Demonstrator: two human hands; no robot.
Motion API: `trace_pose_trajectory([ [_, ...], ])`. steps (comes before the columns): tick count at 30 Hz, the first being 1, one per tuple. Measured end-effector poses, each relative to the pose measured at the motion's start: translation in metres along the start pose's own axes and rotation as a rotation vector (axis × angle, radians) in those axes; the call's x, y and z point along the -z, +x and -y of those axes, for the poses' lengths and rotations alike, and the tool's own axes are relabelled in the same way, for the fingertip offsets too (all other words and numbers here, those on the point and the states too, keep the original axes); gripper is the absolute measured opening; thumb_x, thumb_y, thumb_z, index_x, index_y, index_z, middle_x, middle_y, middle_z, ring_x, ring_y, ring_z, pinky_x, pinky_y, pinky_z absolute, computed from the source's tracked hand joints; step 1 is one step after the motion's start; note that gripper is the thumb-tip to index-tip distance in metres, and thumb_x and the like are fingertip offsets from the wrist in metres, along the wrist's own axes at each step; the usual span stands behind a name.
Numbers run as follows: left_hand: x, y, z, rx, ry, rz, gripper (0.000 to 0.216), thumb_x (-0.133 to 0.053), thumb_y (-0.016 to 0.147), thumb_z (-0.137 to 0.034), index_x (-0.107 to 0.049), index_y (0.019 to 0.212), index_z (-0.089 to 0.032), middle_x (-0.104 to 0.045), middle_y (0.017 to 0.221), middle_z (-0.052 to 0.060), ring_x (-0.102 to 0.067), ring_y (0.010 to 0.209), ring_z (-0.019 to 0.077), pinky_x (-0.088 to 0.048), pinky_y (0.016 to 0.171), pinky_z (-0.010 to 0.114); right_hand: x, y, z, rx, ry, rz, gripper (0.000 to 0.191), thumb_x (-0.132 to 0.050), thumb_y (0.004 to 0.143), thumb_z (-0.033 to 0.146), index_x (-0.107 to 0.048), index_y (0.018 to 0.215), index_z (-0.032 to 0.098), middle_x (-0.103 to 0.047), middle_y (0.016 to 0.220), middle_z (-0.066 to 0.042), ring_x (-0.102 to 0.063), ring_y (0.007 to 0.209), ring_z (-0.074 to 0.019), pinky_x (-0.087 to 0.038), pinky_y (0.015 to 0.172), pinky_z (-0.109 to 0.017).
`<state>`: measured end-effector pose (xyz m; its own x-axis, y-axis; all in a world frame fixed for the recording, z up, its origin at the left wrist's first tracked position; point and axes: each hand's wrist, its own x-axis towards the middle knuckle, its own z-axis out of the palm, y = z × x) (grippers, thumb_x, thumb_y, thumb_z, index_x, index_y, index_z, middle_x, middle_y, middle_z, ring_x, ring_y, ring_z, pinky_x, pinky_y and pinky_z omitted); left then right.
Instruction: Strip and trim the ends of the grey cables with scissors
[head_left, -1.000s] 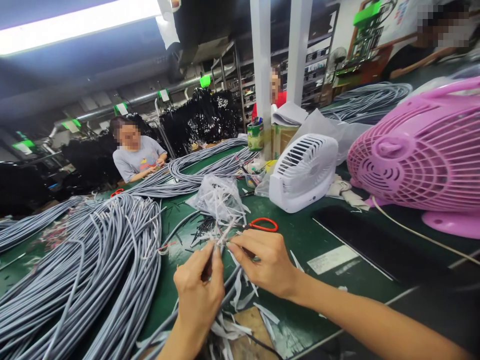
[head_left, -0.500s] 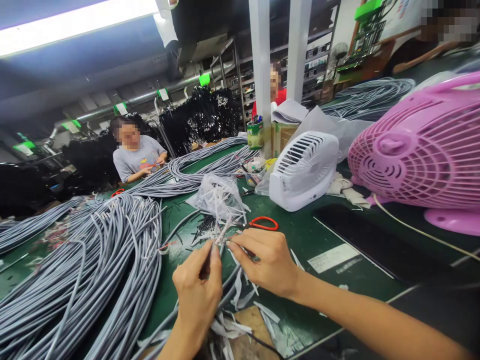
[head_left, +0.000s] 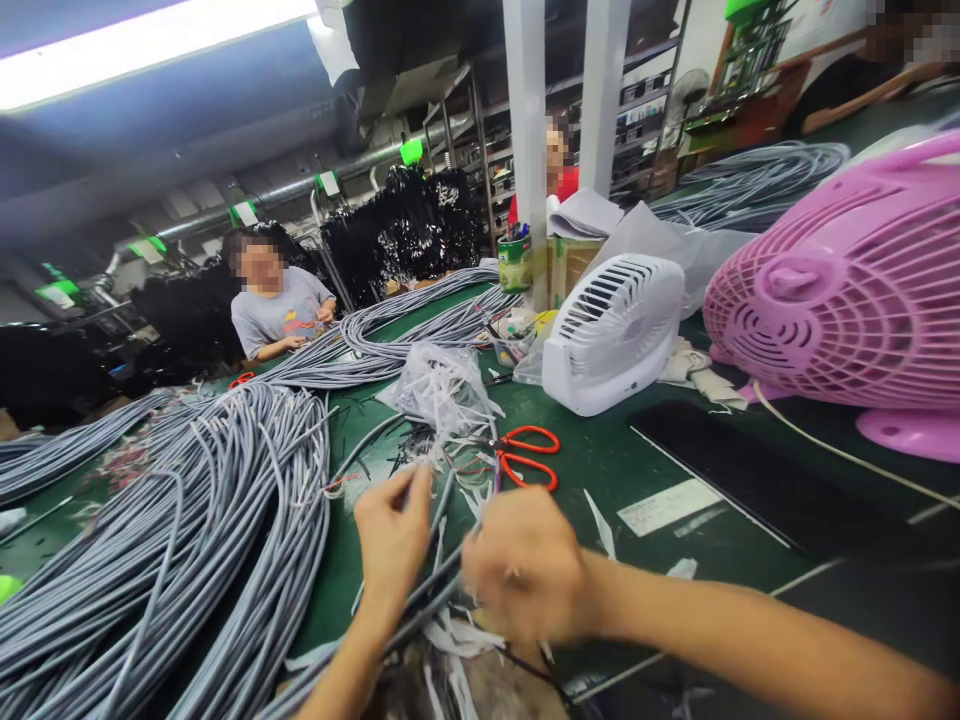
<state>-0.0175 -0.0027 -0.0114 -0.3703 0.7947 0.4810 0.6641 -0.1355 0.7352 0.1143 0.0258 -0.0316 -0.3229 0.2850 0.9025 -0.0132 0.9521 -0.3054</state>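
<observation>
Across the green worktop, clock centred on the hands with twelve straight ahead. Nine o'clock: broad heap of long, smooth grey round-jacketed cables. Two o'clock: pink plastic cage fan. Right hand curled at three, badly blurred; could not tell whether it was closed or held anything. Left hand at ten, thumb and forefinger pinched together beside fine whitish strands; could not make out whether any were caught. Red-handled scissors lay near, at one, loops spread. Smallest concern, a grey cable length slanted between the hands, down toward seven.

Handling, my judgement: one length light, bendy but springy, jacket somewhat slippery; the heap heavy and prone to drag. Strands soft, easily broken. Best hold: firmly on the jacket just behind the stripped end, fingertips only on the strands.
</observation>
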Motion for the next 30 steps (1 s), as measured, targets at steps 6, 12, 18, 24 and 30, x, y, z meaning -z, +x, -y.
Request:
trace_pose_trajectory([
  [6, 0.001, -0.001, 0.001, 0.052, -0.126, 0.013, 0.031, -0.054, 0.076, -0.036, -0.073, 0.07, -0.012, -0.066, 0.061, 0.003, -0.06, 0.061, 0.0178, -0.046, 0.055, 0.023, 0.003, 0.007, -0.012, -0.122, -0.096, -0.025, 0.03, -0.045, 0.088, 0.02, -0.058, 0.061, 0.016, -0.053, 0.048, 0.001, -0.043, 0.042, -0.0087, -0.033, 0.044, -0.022],
  [12, 0.004, -0.013, -0.006, -0.043, -0.049, 0.005, 0.029, -0.054, 0.077, -0.035, -0.073, 0.073, -0.013, -0.062, 0.053, 0.002, -0.057, 0.054, 0.0161, -0.041, 0.044, 0.021, 0.009, 0.014, -0.02, -0.23, -0.136, -0.019, 0.028, -0.048, 0.086, 0.02, -0.059, 0.061, 0.014, -0.054, 0.05, 0.001, -0.043, 0.043, -0.0078, -0.033, 0.045, -0.02],
  [18, 0.003, -0.013, -0.006, -0.078, -0.043, -0.003, 0.029, -0.054, 0.077, -0.034, -0.073, 0.074, -0.013, -0.063, 0.052, 0.002, -0.055, 0.049, 0.0152, -0.039, 0.041, 0.021, 0.008, 0.012, -0.018, -0.245, -0.152, -0.007, 0.028, -0.046, 0.086, 0.02, -0.058, 0.061, 0.015, -0.054, 0.05, 0.001, -0.044, 0.042, -0.0077, -0.033, 0.045, -0.019],
  [24, 0.003, -0.015, -0.005, -0.057, -0.062, 0.012, 0.028, -0.055, 0.076, -0.036, -0.073, 0.072, -0.015, -0.063, 0.052, 0.002, -0.055, 0.049, 0.0157, -0.04, 0.042, 0.022, 0.007, 0.013, -0.018, -0.251, -0.067, -0.003, 0.031, -0.046, 0.086, 0.023, -0.057, 0.058, 0.014, -0.052, 0.049, 0.001, -0.041, 0.042, -0.0076, -0.032, 0.043, -0.02],
  [30, 0.001, -0.014, -0.008, 0.032, -0.147, 0.093, 0.029, -0.055, 0.074, -0.036, -0.07, 0.064, -0.014, -0.061, 0.055, 0.003, -0.054, 0.055, 0.0159, -0.042, 0.048, 0.022, 0.002, 0.009, -0.016, -0.441, 0.112, 0.012, 0.038, -0.043, 0.088, 0.03, -0.059, 0.058, 0.014, -0.052, 0.048, 0.001, -0.041, 0.042, -0.0078, -0.031, 0.039, -0.019],
])
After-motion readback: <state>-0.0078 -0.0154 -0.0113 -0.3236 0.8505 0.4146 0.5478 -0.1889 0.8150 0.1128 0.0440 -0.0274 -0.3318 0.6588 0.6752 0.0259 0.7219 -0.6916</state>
